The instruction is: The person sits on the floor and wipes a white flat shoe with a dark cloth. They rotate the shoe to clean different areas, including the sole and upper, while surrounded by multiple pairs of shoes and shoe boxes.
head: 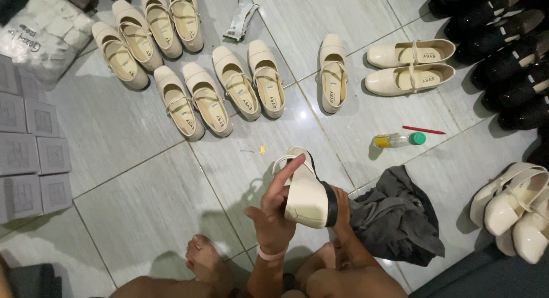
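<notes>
A cream strap shoe [305,196] with a dark sole is held up above the tiled floor, toe toward me. My left hand [273,208] grips its left side, index finger stretched along the upper edge. My right hand [342,209] is mostly hidden behind the shoe's heel and sole, holding it from the right. A pink band circles my left wrist. My bare foot [205,260] rests on the floor just left of my arms.
Several cream shoes [194,98] lie in rows ahead, with three more [409,66] to the right. Black shoes [503,52] line the right edge; glossy cream ones [514,209] sit lower right. A grey cloth [394,215], small bottle [398,140], red stick [423,130], grey boxes [31,155].
</notes>
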